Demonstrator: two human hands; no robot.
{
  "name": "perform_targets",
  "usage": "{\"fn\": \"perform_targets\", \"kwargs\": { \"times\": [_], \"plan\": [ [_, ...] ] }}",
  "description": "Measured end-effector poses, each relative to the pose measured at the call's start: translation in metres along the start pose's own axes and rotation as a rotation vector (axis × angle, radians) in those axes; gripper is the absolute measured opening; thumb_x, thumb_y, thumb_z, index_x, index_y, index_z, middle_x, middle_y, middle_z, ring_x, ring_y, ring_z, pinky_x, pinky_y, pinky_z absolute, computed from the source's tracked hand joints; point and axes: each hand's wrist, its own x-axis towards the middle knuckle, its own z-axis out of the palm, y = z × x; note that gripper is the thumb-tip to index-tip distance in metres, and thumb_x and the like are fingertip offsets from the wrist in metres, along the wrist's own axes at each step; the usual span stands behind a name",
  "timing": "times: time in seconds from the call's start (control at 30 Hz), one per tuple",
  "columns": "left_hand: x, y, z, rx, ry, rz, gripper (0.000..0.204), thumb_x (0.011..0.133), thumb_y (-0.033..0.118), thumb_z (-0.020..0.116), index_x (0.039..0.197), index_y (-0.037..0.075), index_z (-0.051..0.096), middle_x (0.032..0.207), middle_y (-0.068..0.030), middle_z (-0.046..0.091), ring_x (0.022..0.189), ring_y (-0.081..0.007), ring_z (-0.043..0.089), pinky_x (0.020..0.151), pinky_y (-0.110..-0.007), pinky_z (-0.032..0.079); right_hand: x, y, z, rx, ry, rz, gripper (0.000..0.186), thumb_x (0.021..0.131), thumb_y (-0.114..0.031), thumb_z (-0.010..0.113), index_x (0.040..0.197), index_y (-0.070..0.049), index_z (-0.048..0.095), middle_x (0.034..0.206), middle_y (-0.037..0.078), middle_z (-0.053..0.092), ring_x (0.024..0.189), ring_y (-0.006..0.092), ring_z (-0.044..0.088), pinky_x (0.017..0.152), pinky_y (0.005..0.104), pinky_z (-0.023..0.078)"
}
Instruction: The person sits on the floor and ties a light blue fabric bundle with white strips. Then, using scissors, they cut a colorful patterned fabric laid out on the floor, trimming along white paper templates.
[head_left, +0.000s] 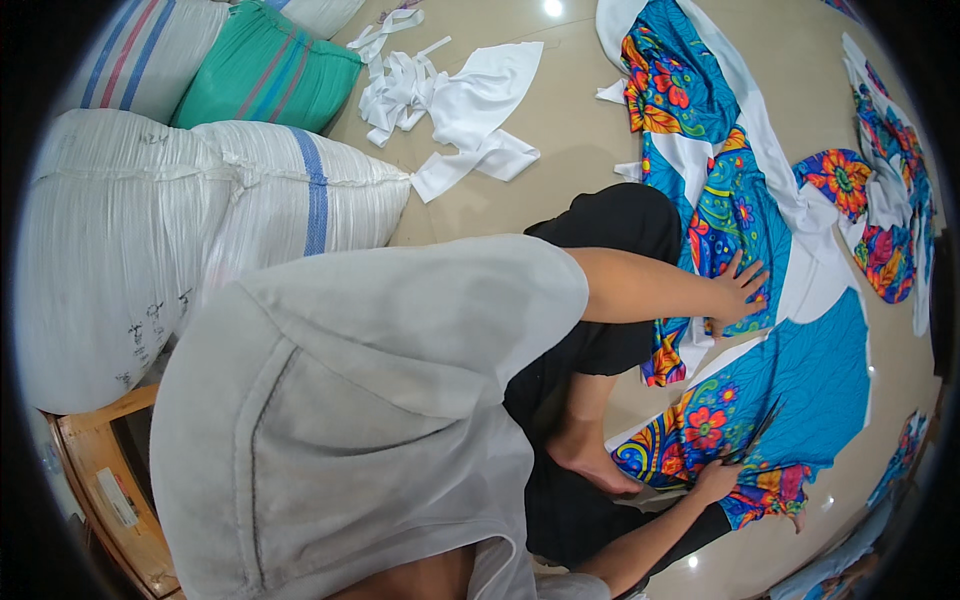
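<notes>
My left hand (738,293) lies flat with its fingers spread on a printed cloth (745,205) of blue with bright flowers and white edges. Below it in the view, my right hand (717,481) grips dark-bladed scissors (765,428). The blades point up and to the right, over a second floral-and-blue cloth piece (820,375) spread on the floor. Whether cloth sits between the blades is too fine to make out. My bare foot (592,462) is beside the left edge of this piece.
White cloth scraps (480,95) lie in a heap on the tiled floor at the upper middle. Large stuffed sacks, white (120,240) and green (265,70), fill the left. A wooden piece of furniture (105,480) stands lower left. More printed pieces (885,250) lie far right.
</notes>
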Motion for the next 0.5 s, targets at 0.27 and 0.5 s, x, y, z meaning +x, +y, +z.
{"fn": "perform_targets", "kwargs": {
  "times": [0.27,0.5],
  "plan": [
    [-0.051,0.033,0.069,0.231,-0.448,0.167,0.057,0.079,0.033,0.057,0.129,0.011,0.046,0.137,-0.0225,0.036,0.126,-0.0373,0.034,0.091,-0.063,0.034,-0.113,-0.013,-0.013,0.264,-0.007,0.049,0.063,0.087,-0.053,0.05,0.086,0.009,0.06,0.08,0.03,0.06,0.077,0.0452,0.059,0.063,0.0494,0.045],
    [0.0,-0.049,-0.064,0.159,-0.285,0.17,0.025,0.075,0.018,0.056,0.096,0.006,0.06,0.095,-0.0167,0.061,0.083,-0.0328,0.063,0.068,-0.044,0.051,-0.034,-0.031,-0.037,0.333,0.388,-0.179,0.045,0.088,-0.037,0.058,0.099,0.007,0.056,0.084,0.029,0.06,0.078,0.0454,0.057,0.062,0.0464,0.044]
  ]
}}
